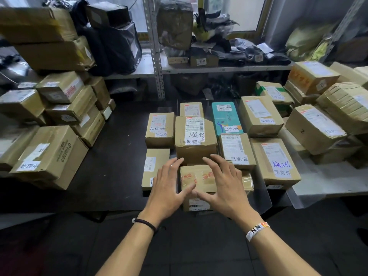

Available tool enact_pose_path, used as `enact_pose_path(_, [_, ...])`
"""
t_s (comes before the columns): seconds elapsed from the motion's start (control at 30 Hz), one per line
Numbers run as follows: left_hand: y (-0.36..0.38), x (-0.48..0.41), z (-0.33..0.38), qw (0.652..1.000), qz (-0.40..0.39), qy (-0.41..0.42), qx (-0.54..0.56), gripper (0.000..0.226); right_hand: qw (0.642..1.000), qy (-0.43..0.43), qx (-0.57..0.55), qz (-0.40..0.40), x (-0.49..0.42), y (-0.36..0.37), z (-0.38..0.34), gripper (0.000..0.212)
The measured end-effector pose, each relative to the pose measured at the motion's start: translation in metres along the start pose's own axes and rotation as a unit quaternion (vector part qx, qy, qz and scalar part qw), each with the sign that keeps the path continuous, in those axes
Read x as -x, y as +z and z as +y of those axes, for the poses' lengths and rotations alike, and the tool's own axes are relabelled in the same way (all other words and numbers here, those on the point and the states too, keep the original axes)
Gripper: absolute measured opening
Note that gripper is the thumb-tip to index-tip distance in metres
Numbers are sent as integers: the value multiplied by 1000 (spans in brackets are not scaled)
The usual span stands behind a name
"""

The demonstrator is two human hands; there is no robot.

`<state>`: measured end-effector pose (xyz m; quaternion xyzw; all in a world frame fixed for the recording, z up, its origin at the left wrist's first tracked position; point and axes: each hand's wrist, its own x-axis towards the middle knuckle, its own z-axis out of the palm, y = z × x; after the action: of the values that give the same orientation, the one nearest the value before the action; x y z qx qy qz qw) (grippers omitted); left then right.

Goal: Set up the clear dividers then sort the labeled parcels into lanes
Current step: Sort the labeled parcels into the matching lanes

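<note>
Parcels [196, 134] already sit in four lanes on the dark table [119, 166] with clear dividers [265, 198] faintly showing between, left hand [165, 190] and right hand [227, 188] spread-fingered, gripping nothing, over the near taped parcel [197, 177]; side stacks [49, 154] look unsorted.

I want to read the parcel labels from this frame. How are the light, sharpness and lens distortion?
Head view: daylight in the window is blown out, while the table stays dim; middle labels, as on the teal parcel, look sharp; the left-edge boxes are soft and stretched; the shelf post leans, likely from wide-angle distortion.
</note>
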<state>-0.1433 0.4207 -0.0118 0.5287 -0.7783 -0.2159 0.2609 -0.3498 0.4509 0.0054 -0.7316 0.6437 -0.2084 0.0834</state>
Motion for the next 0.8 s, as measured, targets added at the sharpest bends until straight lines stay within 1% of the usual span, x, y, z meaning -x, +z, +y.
enact_pose_path(0.1, [-24,-9,1,997,62,-35,36,68,995,-16,-97,-4,-25,-11,-29,75])
enact_pose_path(0.17, [-47,-13,-4,982,109,-92,121,56,978,-7,-206,-28,-46,-10,-54,67])
enact_pose_path(0.2, [-60,-14,-8,968,137,-123,173,50,963,5,-266,-40,-57,-9,-70,63])
enact_pose_path(0.27, [-89,-14,-21,922,196,-185,277,41,917,43,-390,-72,-81,1,-107,53])
enact_pose_path(0.33, [-120,-10,-39,862,248,-240,371,39,849,106,-506,-114,-105,15,-150,46])
enact_pose_path(0.37, [-137,-8,-50,831,270,-260,410,39,806,140,-560,-135,-116,23,-174,43])
enact_pose_path(0.4, [-153,-4,-62,807,290,-275,435,41,764,172,-601,-157,-126,32,-197,38])
enact_pose_path(0.43, [-170,-1,-75,790,308,-284,448,44,733,191,-628,-180,-135,41,-219,35])
enact_pose_path(0.47, [-186,3,-89,779,325,-290,451,47,719,195,-635,-202,-143,52,-240,34])
enact_pose_path(0.57, [-229,12,-141,768,366,-298,434,48,708,186,-636,-244,-165,90,-302,32])
enact_pose_path(0.63, [-257,14,-179,766,384,-306,415,47,713,179,-630,-251,-183,118,-340,37])
enact_pose_path(0.7, [-279,16,-217,758,399,-327,399,44,719,200,-615,-256,-201,144,-372,42])
enact_pose_path(0.8, [-305,20,-266,740,417,-360,386,33,714,254,-599,-257,-224,178,-406,44])
